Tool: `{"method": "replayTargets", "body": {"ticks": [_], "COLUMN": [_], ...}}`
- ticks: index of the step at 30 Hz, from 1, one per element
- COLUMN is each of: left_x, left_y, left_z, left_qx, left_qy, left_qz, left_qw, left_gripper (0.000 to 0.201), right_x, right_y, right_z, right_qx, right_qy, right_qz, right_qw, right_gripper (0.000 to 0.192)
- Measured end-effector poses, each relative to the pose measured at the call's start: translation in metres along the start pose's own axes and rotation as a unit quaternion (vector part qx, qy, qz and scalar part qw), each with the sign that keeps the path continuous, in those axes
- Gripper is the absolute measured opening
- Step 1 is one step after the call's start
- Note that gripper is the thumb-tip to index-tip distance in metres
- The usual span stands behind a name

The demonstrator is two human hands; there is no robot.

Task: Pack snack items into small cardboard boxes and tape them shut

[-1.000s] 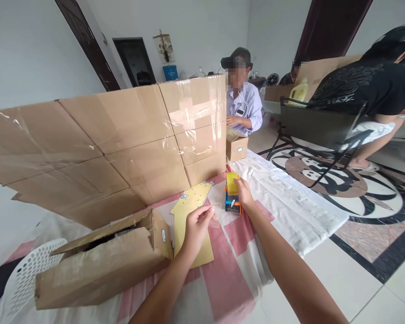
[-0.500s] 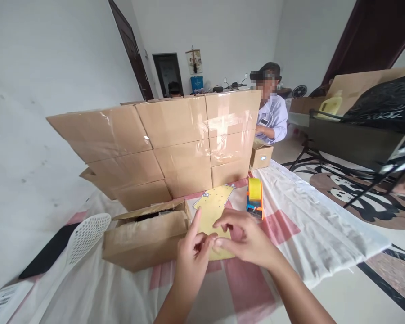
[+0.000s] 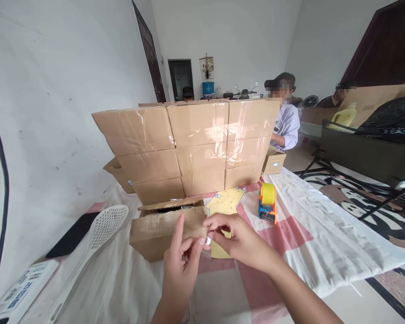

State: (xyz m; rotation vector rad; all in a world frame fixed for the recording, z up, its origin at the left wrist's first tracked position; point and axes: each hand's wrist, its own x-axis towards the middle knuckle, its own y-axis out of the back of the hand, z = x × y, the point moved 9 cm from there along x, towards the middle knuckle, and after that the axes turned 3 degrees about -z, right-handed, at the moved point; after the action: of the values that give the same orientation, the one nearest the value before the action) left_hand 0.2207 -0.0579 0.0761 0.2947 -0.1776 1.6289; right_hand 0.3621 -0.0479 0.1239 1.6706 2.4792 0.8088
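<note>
Left hand: the left hand (image 3: 182,265) is raised over the near edge of the table (image 3: 310,234), index finger pointing up, the other fingers curled and pinching one end of a small white sticker (image 3: 208,240)
Right hand: the right hand (image 3: 238,240) meets the left at the fingertips, thumb and forefinger nipping the same sticker from the other side
Sticker: between both hands, above the table's near middle, just in front of the yellow sheet (image 3: 224,207) (too small to read any print)
Open carton: a small brown carton (image 3: 162,227) lies on its side just behind the left hand, touching the yellow sheet's left edge
Tape dispenser: an orange and blue dispenser (image 3: 267,202) with a yellow roll stands right of the sheet, apart from both hands
Box wall: stacked taped boxes (image 3: 189,144) run along the table's far edge
Left edge: a white slotted ladle (image 3: 101,229) and a black phone (image 3: 72,234) lie there
Others: a person in a pale shirt (image 3: 286,123) sits beyond the far right corner
</note>
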Motion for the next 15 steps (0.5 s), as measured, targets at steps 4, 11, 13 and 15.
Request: {"method": "replayTargets", "body": {"ticks": [4,11,13,15], "left_x": [-0.001,0.023,0.034,0.044], "left_y": [0.025,0.123,0.125,0.126], "left_z": [-0.002,0.004,-0.004,-0.018], "left_qx": [0.077,0.395,0.453,0.469], "left_qy": [0.063,-0.077,-0.115,-0.105], "left_qz": [0.022,0.156,0.122,0.086], "left_qw": [0.995,0.902,0.876,0.873], "left_gripper": [0.079,0.054,0.073,0.098], "right_x": [0.007,0.047,0.074,0.103], "right_y": [-0.001,0.036,0.015,-0.018], "right_z": [-0.004,-0.035,-0.034,-0.032], "right_qx": [-0.028,0.021,0.077,0.118], "right_qy": [0.01,0.039,0.016,-0.014], "right_qz": [0.016,0.114,0.04,-0.046], "right_qw": [0.999,0.993,0.996,0.992], "right_gripper": [0.037,0.019,0.022,0.023]}}
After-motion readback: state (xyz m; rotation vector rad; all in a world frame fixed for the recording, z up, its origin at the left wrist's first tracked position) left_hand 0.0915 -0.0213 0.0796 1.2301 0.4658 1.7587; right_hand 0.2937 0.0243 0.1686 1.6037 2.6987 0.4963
